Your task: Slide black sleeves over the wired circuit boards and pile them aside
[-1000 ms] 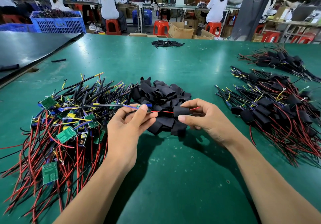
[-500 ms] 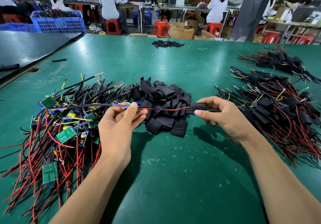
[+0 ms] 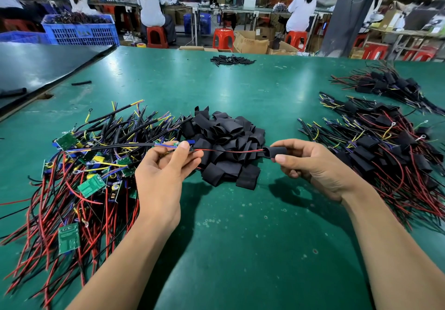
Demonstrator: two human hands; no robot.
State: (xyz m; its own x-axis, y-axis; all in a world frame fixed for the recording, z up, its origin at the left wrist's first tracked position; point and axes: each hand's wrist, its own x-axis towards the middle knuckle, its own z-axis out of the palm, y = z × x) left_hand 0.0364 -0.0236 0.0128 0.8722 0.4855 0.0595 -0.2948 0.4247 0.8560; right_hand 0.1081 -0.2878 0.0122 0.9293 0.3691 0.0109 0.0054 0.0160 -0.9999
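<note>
Since a second ago, the hands have been drawn apart: the right hand [image 3: 310, 165] has been carried to the right with its black sleeve [image 3: 277, 151]. A red wire [image 3: 231, 151] is now stretched between the hands, where the sleeve was earlier held close to the left fingers.

The black sleeve is pinched between the thumb and curled fingers of the right hand, above the green table [image 3: 240, 249]. Its long axis is laid left to right, almost level, and its open mouth is pointed left, toward the left hand [image 3: 161, 175]. The red wire is seen entering that mouth. How far it reaches inside cannot be told, and the sleeve's right end is covered by the fingers.

A wired circuit board [image 3: 177, 144] is gripped by the left hand between thumb and forefinger. Only a small blue and green edge is shown at the fingertips; the rest is hidden by the hand. Its black cable is led off to the left, over a heap of bare boards [image 3: 79, 165] with red, black and yellow leads.

Behind the stretched wire, a pile of loose sleeves [image 3: 226, 136] is heaped at the middle of the table. At the right, a sleeved pile [image 3: 385, 148] is spread, cut off by the frame's right edge.
</note>
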